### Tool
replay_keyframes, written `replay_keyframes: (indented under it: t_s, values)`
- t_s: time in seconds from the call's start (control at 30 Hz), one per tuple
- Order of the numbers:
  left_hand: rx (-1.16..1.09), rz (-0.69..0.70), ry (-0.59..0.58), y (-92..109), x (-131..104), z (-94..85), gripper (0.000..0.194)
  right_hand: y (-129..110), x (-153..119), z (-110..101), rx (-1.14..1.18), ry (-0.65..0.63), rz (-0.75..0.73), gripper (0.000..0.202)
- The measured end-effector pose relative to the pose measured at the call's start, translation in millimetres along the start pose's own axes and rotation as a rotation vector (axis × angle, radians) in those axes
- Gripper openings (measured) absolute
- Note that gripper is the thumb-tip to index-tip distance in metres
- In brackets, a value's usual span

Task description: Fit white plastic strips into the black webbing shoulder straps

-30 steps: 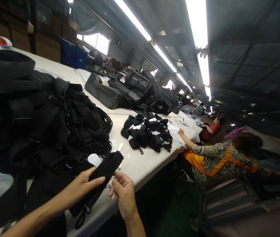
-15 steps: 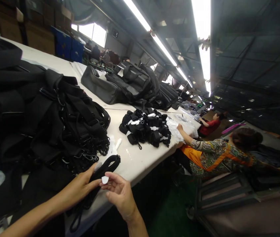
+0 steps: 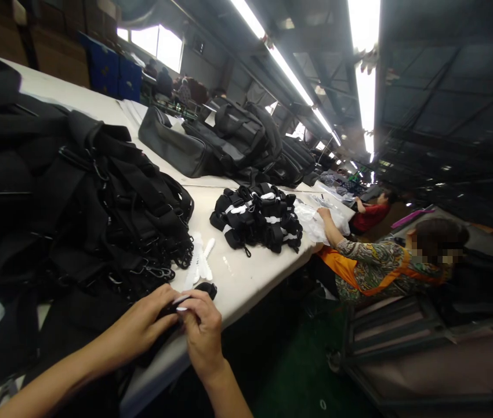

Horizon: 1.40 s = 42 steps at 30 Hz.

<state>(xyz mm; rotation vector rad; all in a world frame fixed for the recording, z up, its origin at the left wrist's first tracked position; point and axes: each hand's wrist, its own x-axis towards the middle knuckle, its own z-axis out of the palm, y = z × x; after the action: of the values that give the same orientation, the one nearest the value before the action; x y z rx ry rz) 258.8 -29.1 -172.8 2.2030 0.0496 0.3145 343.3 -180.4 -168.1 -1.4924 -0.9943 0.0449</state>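
At the table's near edge, my left hand [image 3: 153, 316] is closed around a folded black webbing strap [image 3: 209, 289], which both hands partly hide. My right hand [image 3: 205, 331] meets it there, its thumb and fingers pinching a narrow white strip [image 3: 181, 300] that lies across the strap. Just beyond my fingers are several loose white strips [image 3: 203, 261] with notched edges. To the left rises a large heap of black straps [image 3: 111, 197] with metal snap hooks. Further along, a pile of bundled straps [image 3: 257, 217] shows white bands around the bundles.
Black bags [image 3: 238, 139] are stacked along the far side of the white table [image 3: 246, 278]. Clear plastic bags [image 3: 311, 220] lie under the hand of a co-worker in a patterned top [image 3: 372, 264]. A wheeled cart [image 3: 397, 348] stands on the green floor at right.
My right hand has moved in against the left, bringing the white strip's end onto the folded strap. The strap's looped end sits lower. More of the loose white strips show.
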Motion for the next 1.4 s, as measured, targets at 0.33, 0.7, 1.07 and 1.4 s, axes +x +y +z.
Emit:
replay_keyframes:
  t_s: [0.33, 0.7, 1.07, 1.4]
  values:
    - [-0.091, -0.135, 0.257, 8.5, 4.3, 1.7, 0.033, 5.0, -2.8, 7.2, 0.085, 0.049, 0.254, 0.019]
    - [-0.152, -0.178, 0.375, 22.0, -0.4, 1.5, 0.041, -3.0, 24.7, 5.4, 0.191, -0.047, 0.517, 0.023]
    - [0.303, 0.253, 0.522, 4.2, -4.5, 8.5, 0.036, -6.4, 33.8, 11.7, -0.173, -0.081, 0.411, 0.014]
    - [0.347, 0.313, 0.511, 0.0, -11.2, 11.2, 0.024, -1.7, 26.0, 21.2, -0.18, 0.047, 0.332, 0.01]
